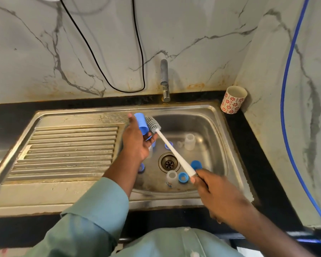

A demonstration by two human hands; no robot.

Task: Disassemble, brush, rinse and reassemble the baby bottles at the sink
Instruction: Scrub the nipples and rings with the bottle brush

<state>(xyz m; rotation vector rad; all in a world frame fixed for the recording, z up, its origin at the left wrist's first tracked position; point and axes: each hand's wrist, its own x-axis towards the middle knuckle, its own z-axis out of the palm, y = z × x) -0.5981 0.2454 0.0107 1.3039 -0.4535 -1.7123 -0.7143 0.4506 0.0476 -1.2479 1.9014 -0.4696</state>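
The blue cap (141,123) is held up over the left edge of the sink basin (214,125), just above the rim beside the drainboard (69,149). It is a short tube, and its long axis is tilted, running from upper left to lower right, with the lower open end turned towards the palm. It is gripped by the left hand (137,143), whose fingers (131,119) are curled round its far side with the thumb below.

The grey bristle head (153,124) of the bottle brush (174,151) lies just to the right of the cap, touching or nearly touching its wall; whether it is in contact cannot be told. The white handle runs down and to the right from the head, across the drain (169,163), to the right hand (217,190), whose fingers are closed round the handle's end. The brush axis is thus set roughly crosswise to the cap's, so entry into the cap would, by judgement, call for the cap's mouth to be turned towards the bristles or the head to be brought round to the open end.

Lower in the basin lie loose parts: a clear bottle (190,141) standing at the back, another clear bottle (171,178) near the front, and blue rings (183,177) about the drain. A patterned cup (233,100) stands on the counter (258,145) at the corner, well apart, and the tap (165,80) rises behind the basin.
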